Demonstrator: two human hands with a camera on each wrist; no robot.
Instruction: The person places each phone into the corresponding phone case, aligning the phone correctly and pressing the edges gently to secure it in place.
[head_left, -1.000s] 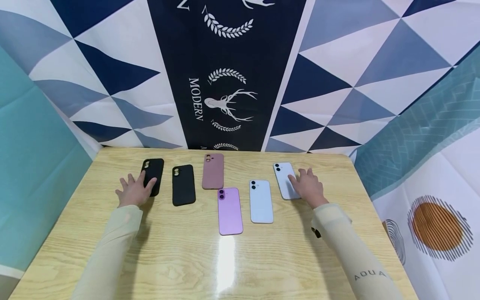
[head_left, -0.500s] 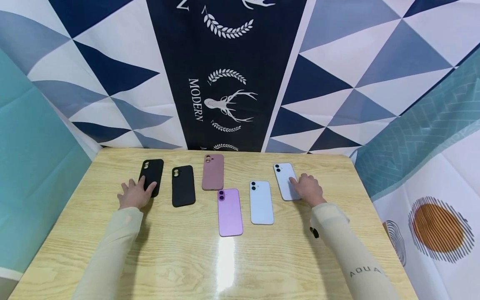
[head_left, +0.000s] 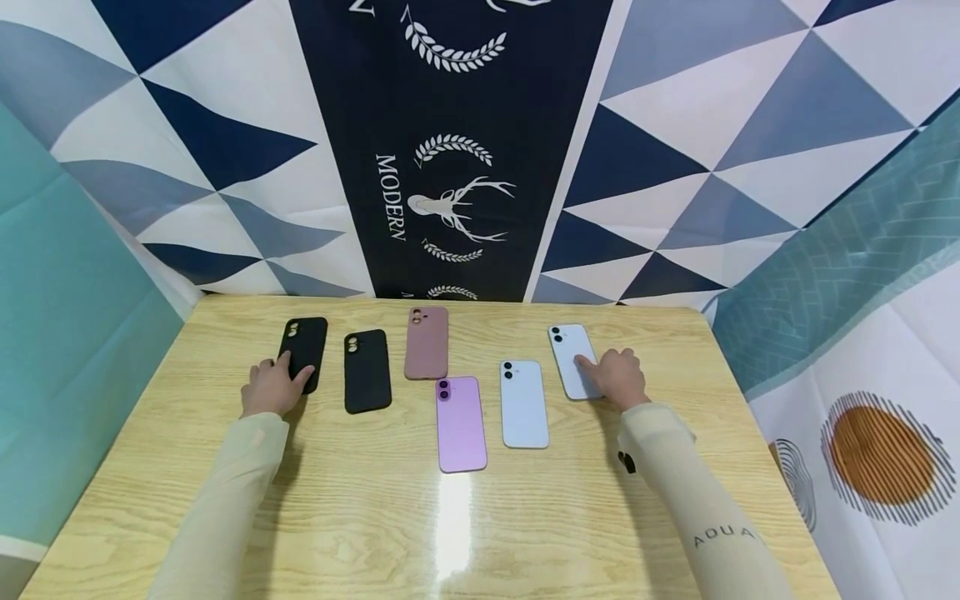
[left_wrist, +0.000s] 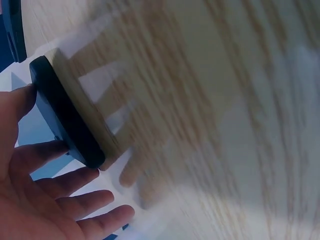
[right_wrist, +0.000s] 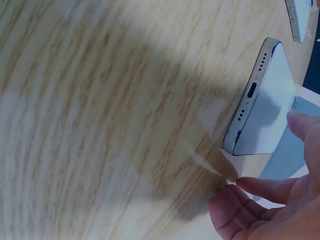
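In the head view, my left hand [head_left: 270,387] is at the leftmost black phone case [head_left: 304,354], thumb and index finger touching its near part. In the left wrist view its other fingers extend loosely past the case [left_wrist: 65,112]. On the right, my right hand [head_left: 619,379] is beside a pale blue phone [head_left: 573,358] lying back up, the thumb over the phone's back. In the right wrist view the index fingertip meets the table just off the phone's corner, and the remaining fingers bend loosely. The phone's charging port [right_wrist: 252,90] faces this camera.
Between my hands lie another black phone case [head_left: 367,371], a dusty pink case [head_left: 426,342], a purple phone [head_left: 461,425] and a second pale blue phone [head_left: 523,404]. The pink case's lower edge nearly meets the purple phone. A patterned cloth [head_left: 465,100] hangs behind the wooden table [head_left: 375,517].
My left fingers, spread earlier, have drawn closer together at the black case. My right hand's fingers have drawn in slightly beside the phone. The phones and cases stay in place.
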